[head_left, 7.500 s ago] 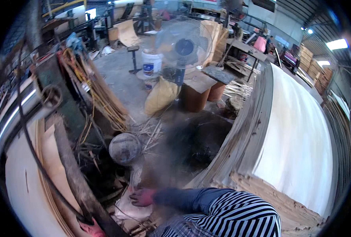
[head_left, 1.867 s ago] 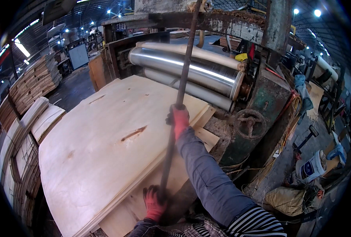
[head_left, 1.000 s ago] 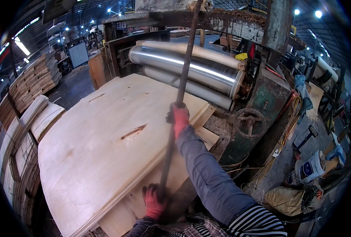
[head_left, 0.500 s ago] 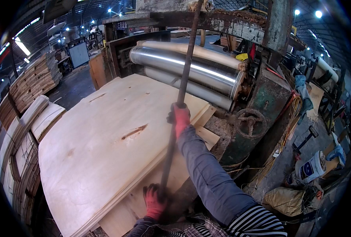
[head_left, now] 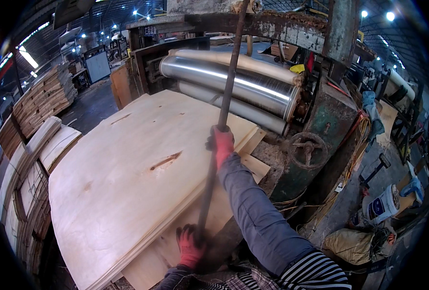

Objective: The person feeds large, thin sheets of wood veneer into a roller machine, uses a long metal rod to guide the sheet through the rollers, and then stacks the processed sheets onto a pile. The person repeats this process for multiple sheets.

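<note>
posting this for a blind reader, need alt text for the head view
Seen from above, a person in red gloves grips a long dark metal rod with both hands, the right hand high and the left hand low. Beside it lies a stack of pale veneer sheets before a machine's steel rollers.

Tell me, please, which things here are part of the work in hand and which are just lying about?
In hand:
- long metal rod, gripped by the right hand higher up and the left hand near its lower end
- veneer sheet stack
- steel rollers

Lying about:
- white bucket
- tan sack
- handwheel
- stacked boards
</note>
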Demonstrator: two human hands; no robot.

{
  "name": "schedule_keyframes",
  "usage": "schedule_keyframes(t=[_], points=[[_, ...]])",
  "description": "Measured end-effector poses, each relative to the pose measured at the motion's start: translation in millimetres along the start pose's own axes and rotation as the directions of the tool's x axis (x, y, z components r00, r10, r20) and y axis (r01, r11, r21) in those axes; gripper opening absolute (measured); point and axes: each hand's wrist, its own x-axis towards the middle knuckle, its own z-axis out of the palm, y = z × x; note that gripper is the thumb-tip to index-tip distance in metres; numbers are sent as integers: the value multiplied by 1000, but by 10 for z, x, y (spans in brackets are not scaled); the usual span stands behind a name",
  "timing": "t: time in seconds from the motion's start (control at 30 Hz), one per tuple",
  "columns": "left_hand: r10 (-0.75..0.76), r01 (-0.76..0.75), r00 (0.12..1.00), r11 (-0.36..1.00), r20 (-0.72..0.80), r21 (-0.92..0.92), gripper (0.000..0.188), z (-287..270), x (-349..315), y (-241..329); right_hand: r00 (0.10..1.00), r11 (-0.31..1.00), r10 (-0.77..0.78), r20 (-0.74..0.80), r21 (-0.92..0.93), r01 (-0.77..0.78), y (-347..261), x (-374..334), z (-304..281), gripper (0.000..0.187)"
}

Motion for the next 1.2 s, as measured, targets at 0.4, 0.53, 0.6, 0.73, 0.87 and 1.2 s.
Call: schedule_keyframes(t=[0.4,0.53,0.6,0.73,0.87,1.2], points=[[-1,1,1000,1000,24,12,59,-30,13,25,999,999,7,34,49,-8,29,22,-25,13],[-17,17,1000,1000,22,-1,59,-18,3,21,1000,999,15,11,31,-15,-13,-24,-2,13],[-17,17,1000,1000,23,0,59,-16,5,25,1000,1000,7,0,22,-7,-13,-26,-5,13],[3,-4,1000,1000,26,21,59,-16,22,20,1000,999,-5,4,31,5,-8,-16,-13,13],[12,-14,999,999,48,34,56,-14,27,11,1000,998,-10,25,66,8,34,16,-30,13],[7,-7,1000,1000,19,8,56,61,-14,-67,1000,999,11,-6,30,-11,-27,-35,4,12]])
